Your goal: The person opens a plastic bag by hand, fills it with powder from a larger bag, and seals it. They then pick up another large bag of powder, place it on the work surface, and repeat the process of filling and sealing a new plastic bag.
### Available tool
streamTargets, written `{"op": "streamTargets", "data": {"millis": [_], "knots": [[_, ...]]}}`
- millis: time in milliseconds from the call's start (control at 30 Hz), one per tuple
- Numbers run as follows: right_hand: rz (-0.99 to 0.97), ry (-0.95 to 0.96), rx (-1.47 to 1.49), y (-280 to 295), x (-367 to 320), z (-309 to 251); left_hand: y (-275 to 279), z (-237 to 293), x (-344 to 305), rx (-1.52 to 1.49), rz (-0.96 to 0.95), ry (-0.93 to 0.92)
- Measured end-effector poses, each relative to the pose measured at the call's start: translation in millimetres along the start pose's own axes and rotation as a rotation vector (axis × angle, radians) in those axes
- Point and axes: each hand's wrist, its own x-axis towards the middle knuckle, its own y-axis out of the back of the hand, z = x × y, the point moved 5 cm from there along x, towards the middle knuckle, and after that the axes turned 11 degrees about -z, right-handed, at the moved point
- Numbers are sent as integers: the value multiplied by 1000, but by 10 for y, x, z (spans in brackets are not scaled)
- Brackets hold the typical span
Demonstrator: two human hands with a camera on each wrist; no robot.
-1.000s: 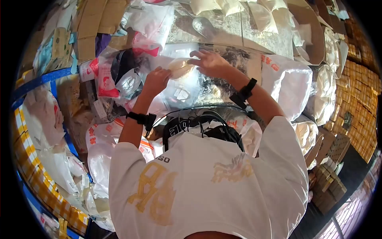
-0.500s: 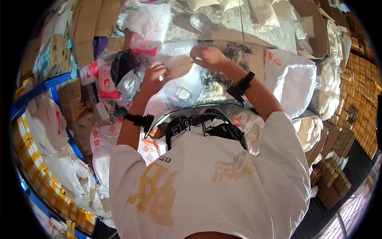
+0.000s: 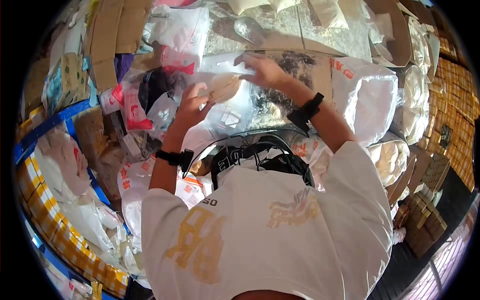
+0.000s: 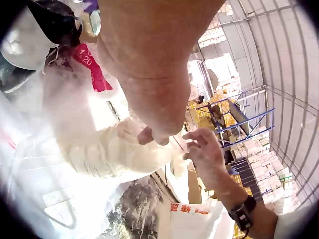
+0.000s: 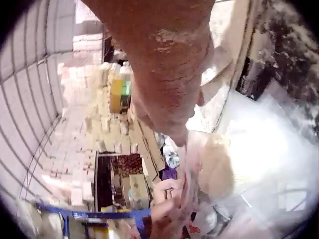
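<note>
A clear plastic bag of cream-coloured powder (image 3: 225,88) hangs between the two hands, seen from the side in the left wrist view. My left hand (image 3: 191,106) pinches the bag's left end, thumb and fingertips together on the plastic. At the other end, my right hand (image 3: 264,72) holds the bag's edge between its fingertips. The right wrist view has the bag's top edge stretched from the right fingertips to the left hand (image 5: 167,204). Beneath the bag lies a large translucent plastic sheet or bag (image 3: 230,119) with a white label.
A metal scoop (image 3: 249,30) lies on the powder-dusted surface ahead. Filled powder bags (image 3: 327,14) line the far edge. A large white sack (image 3: 365,102) stands at right, and pink-and-white packages (image 3: 136,107) at left. A blue frame bar (image 3: 47,131) runs along the left side.
The left hand has moved slightly down and left and its fingers have shifted on the bag. The right hand stays at the bag's other end, slightly higher in view.
</note>
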Motion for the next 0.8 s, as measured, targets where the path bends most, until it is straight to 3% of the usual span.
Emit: {"op": "streamTargets", "data": {"millis": [67, 100, 200, 333, 367, 433, 533, 600, 800], "knots": [[78, 220, 144, -123, -16, 42, 5, 28, 20, -37, 28, 3], [-48, 192, 180, -193, -44, 70, 8, 65, 52, -53, 50, -3], [-93, 309, 30, -341, -30, 104, -55, 22, 105, -75, 11, 8], [71, 489, 179, -569, 14, 344, -229, -163, 127, -67, -50, 0], [-57, 274, -23, -608, 61, 350, -244, -187, 149, -105, -18, -6], [-68, 209, 66, -756, 99, 553, -276, -222, 125, -184, 37, -10], [-58, 177, 144, -758, 137, 668, -363, -334, 105, -329, -44, 268], [-63, 151, 83, -724, 173, 671, -414, -390, 64, -437, -1, 333], [57, -41, 578, -769, 167, 769, -514, -601, -40, -323, -14, 350]]}}
